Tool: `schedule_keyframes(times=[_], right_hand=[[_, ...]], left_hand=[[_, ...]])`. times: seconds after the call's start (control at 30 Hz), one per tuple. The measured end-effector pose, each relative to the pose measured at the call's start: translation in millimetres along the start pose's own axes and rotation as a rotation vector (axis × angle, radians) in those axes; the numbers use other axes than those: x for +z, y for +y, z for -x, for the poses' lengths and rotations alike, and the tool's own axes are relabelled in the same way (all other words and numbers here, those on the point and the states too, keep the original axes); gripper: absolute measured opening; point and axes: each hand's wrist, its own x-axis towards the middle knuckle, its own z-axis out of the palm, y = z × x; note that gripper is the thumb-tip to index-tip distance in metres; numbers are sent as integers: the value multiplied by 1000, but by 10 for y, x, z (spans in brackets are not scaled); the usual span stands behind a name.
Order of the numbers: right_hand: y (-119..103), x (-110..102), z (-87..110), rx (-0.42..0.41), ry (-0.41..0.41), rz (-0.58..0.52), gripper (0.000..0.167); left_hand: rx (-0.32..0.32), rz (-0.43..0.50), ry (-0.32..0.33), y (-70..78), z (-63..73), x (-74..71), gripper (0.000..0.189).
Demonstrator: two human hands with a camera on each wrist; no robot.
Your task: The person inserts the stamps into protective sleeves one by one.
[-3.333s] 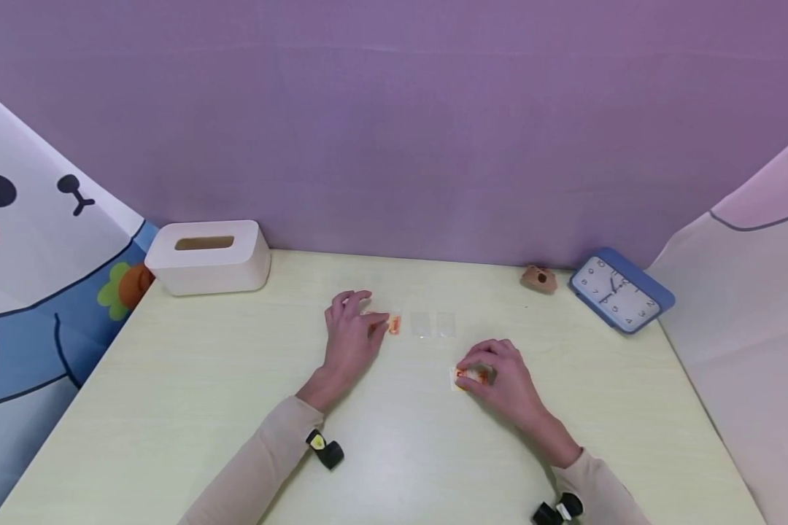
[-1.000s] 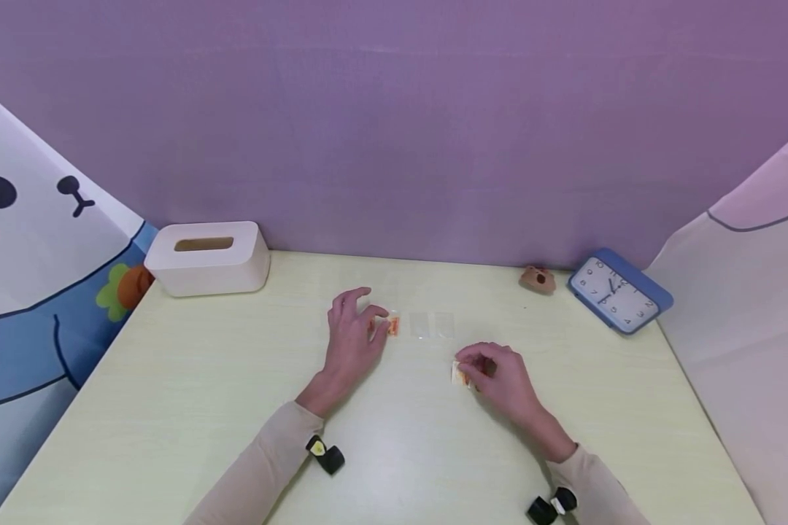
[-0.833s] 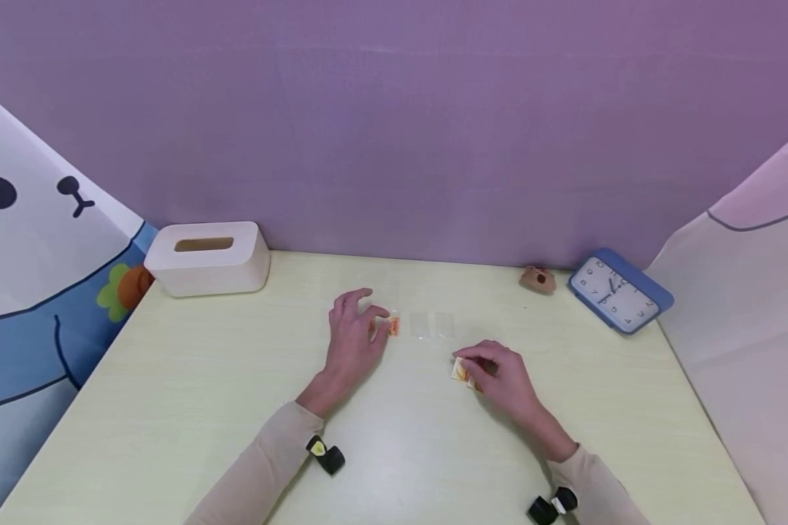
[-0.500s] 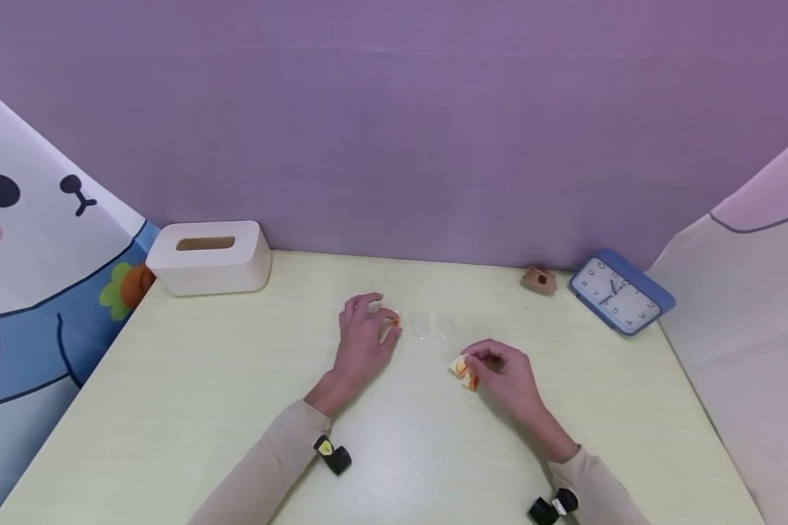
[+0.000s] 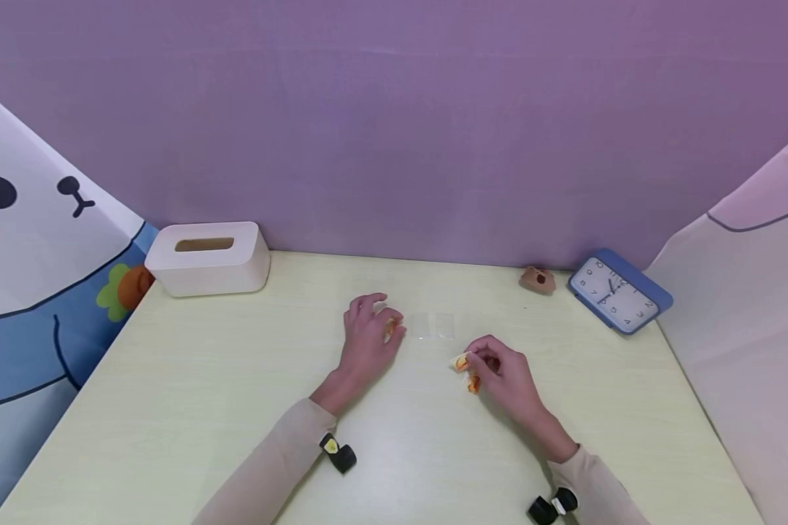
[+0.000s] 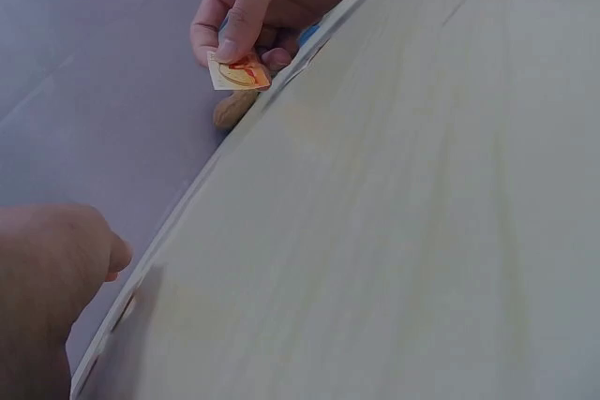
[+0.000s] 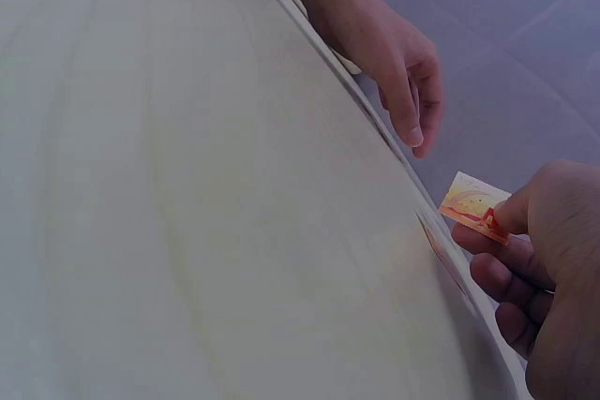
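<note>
My right hand [image 5: 508, 375] pinches a small postage stamp [image 7: 475, 204] between thumb and index finger. It is orange and cream with a perforated edge, and it is held above the table in both wrist views. Below that hand lies another small orange piece [image 5: 474, 383], partly covered by the fingers in the head view. Left of centre, my left hand [image 5: 368, 337] hovers over the table with loosely bent fingers. Between its thumb and index finger an orange piece [image 5: 390, 328] shows, apparently on the table. Clear square sleeves [image 5: 444, 326] lie just right of the left hand.
At the back left of the pale table [image 5: 394, 452] stands a white tissue box [image 5: 210, 262]. A small brown animal-shaped object [image 5: 538, 280] and a blue clock [image 5: 620, 292] sit at the back right. A purple cloth wall [image 5: 394, 131] rises behind the table.
My right hand has picked the stamp up from the table, tilting it and uncovering the orange piece beneath. My left hand has shifted slightly to the right, over the orange piece there.
</note>
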Motion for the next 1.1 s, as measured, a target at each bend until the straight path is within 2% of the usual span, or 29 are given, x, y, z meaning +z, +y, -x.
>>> schedule_keyframes(times=[0.17, 0.4, 0.53, 0.7, 0.83, 1.1], right_hand=[[-2, 24, 8, -7, 33, -54, 8], [-36, 52, 14, 49, 135, -169, 2], [-68, 60, 13, 89, 153, -182, 3], [-75, 63, 5, 106, 156, -185, 3], [-89, 67, 7, 112, 159, -195, 3], [-97, 63, 12, 128, 165, -197, 3]], left_hand=[[-16, -1, -12, 17, -30, 61, 18], [11, -105, -82, 49, -69, 123, 36], [29, -152, -120, 70, -75, 133, 45], [19, -190, -171, 86, -82, 126, 47], [8, -163, -181, 82, -73, 126, 41], [42, -65, -118, 120, -6, 87, 27]])
